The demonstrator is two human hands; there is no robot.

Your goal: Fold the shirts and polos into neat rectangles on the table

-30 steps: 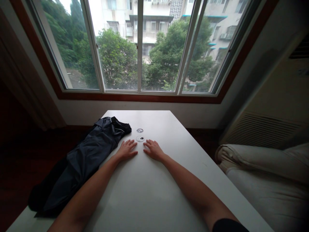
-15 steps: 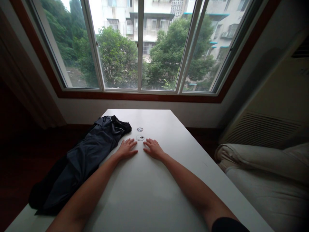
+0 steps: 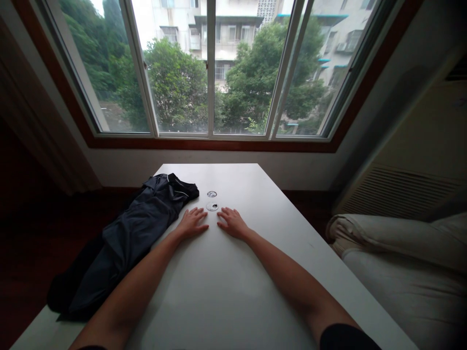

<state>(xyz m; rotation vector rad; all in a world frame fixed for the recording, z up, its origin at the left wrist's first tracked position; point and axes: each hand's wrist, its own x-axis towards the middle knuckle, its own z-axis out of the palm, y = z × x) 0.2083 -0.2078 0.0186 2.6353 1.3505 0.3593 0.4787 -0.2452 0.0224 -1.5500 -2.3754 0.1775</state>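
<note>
My left hand [image 3: 191,223] lies palm down on the white table [image 3: 219,287], fingers spread, holding nothing. Opposite it, my right hand [image 3: 233,223] rests the same way, also open, with a narrow gap between the two. Just beyond the fingertips is a round cable-hole cover [image 3: 212,206] with a small dark opening. Behind that sits a second round piece [image 3: 212,194], which looks shiny or partly open. A dark grey and black garment [image 3: 134,238] lies crumpled along the table's left side, close to my left hand and forearm; its lower end reaches the near left edge.
Past the table's far edge is a wall with a wide sliding window [image 3: 209,134] in a brown frame. A beige sofa or cushioned seat [image 3: 401,248] stands to the right, before a pale unit with a slatted grille [image 3: 397,189]. A curtain [image 3: 54,136] hangs at left.
The view has shifted very slightly. Both hands stay flat in the same place on the table, and the garment has not been moved.
</note>
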